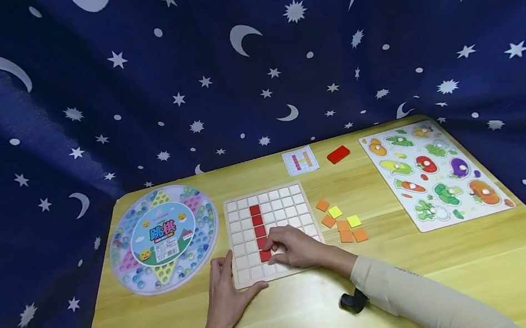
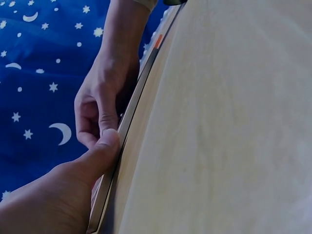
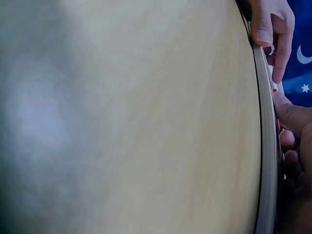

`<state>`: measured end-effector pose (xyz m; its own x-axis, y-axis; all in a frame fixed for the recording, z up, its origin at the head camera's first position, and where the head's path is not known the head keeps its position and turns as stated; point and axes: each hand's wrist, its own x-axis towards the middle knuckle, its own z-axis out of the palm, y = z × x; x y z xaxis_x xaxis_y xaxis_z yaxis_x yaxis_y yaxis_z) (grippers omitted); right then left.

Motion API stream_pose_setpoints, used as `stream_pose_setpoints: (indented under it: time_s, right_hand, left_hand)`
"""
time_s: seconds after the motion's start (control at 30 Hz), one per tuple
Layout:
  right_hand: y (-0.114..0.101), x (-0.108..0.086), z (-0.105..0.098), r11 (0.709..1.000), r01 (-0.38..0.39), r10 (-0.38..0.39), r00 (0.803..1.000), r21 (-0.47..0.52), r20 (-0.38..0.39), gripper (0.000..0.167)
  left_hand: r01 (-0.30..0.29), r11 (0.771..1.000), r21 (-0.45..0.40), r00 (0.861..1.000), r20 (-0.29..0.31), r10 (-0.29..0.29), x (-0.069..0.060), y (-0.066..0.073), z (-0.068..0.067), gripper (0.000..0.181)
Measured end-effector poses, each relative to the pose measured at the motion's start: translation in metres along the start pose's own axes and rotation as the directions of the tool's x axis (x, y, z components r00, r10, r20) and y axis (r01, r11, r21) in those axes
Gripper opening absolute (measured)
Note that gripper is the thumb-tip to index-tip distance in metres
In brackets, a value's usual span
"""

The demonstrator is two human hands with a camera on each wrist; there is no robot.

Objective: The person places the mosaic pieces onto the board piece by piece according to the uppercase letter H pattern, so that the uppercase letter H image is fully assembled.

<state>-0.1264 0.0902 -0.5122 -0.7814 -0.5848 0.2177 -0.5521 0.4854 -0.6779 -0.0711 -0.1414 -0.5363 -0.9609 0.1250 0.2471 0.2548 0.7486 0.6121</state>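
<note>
A square wooden grid board (image 1: 248, 275) lies on the table with several red square tiles (image 1: 257, 220) in one upright column. My left hand (image 1: 226, 295) steadies its near left corner, the thumb along the front edge and the fingers at the left side. In the left wrist view the left thumb (image 2: 100, 153) rests against the board's edge. Curled over the board, my right hand (image 1: 292, 247) pinches the lowest red tile (image 1: 265, 256) at the column's near end. Its thumb (image 3: 288, 109) shows in the right wrist view; the fingertips are partly hidden. Loose orange tiles (image 1: 346, 237) and yellow tiles (image 1: 354, 221) lie right of the board.
Behind the board lie a pattern card (image 1: 300, 161) and a red block (image 1: 338, 154). A round Chinese checkers set (image 1: 165, 239) sits at left, a vegetable puzzle board (image 1: 433, 173) at right. A black object (image 1: 353, 301) is beside my right sleeve. A starry curtain (image 1: 250, 76) borders the table.
</note>
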Motion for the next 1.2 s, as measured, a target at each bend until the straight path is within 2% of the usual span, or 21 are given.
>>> stream_pose_setpoints:
  time_s: [0.1, 0.33, 1.0, 1.2]
  right_hand:
    - [0.0003, 0.0002, 0.0011, 1.000, 0.001, -0.001, 1.000, 0.017, 0.009, 0.020]
    - [-0.0013, 0.0002, -0.0013, 1.000, -0.003, 0.003, 1.000, 0.028, 0.004, 0.021]
    - [0.0014, -0.0008, 0.0023, 0.999, 0.036, -0.036, 0.999, -0.003, -0.031, 0.024]
    - [0.0004, -0.0005, 0.0007, 1.000, 0.019, -0.019, 1.000, -0.009, -0.012, 0.023]
  left_hand:
    - [0.008, 1.000, 0.002, 1.000, -0.003, -0.008, -0.0017, -0.0003, -0.0009, 0.111]
    - [-0.016, 1.000, -0.002, 1.000, -0.010, 0.016, 0.0000, 0.0009, -0.0030, 0.110]
    - [-0.019, 1.000, -0.007, 1.000, -0.012, 0.019, -0.0004, 0.0001, -0.0023, 0.109]
    - [-0.015, 1.000, -0.005, 1.000, -0.013, 0.015, -0.0006, 0.0004, -0.0024, 0.108]
